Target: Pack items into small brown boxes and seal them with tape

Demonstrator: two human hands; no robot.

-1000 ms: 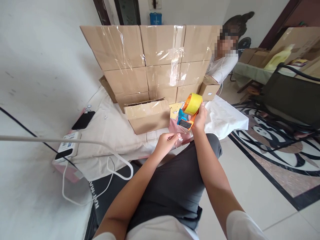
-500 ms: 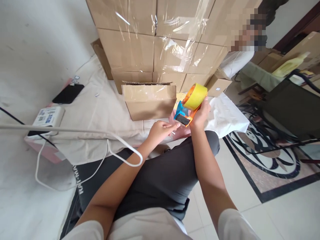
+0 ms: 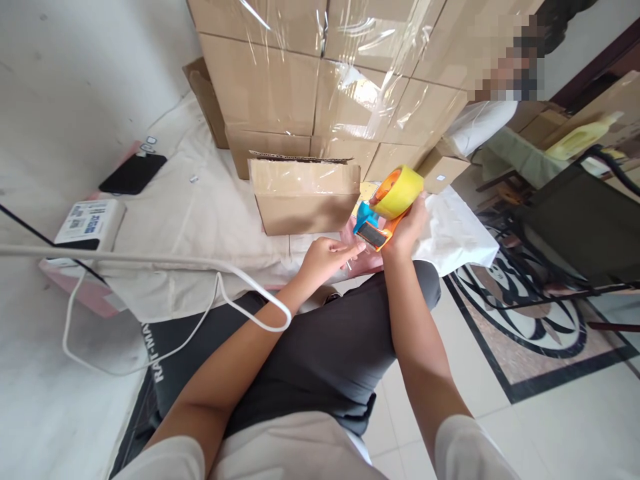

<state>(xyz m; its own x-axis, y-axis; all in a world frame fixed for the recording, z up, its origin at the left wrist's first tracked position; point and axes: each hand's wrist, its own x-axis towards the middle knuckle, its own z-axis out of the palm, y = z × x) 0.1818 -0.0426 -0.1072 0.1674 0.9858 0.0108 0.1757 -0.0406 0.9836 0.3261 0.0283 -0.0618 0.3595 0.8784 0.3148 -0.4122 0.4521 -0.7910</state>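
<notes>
My right hand [image 3: 409,225] is wrapped round an orange and blue tape dispenser [image 3: 373,233] carrying a roll of yellowish tape [image 3: 400,190]. The dispenser's dark front end points down and left. Close by its lower edge, my left hand [image 3: 330,259] is closed in a pinch, thumb and finger together. A thin whitish bit shows under those fingertips, too small to make out. Just beyond both hands a small cardboard box [image 3: 305,207] stands on the cloth-covered surface [image 3: 215,213], with clear tape across its upper part and a raised cardboard edge along its top.
Stacked cartons [image 3: 260,87] wrapped in shiny clear tape rise behind the small box. To the left lie a black phone [image 3: 134,173] and a white box [image 3: 90,223]. A white cable [image 3: 250,287] loops over my left forearm. Another person sits behind the stack, near a dark chair [image 3: 575,220].
The view has shifted slightly, so the box and dispenser sit a little further right in the picture. Both hands keep nearly the same pose around the dispenser.
</notes>
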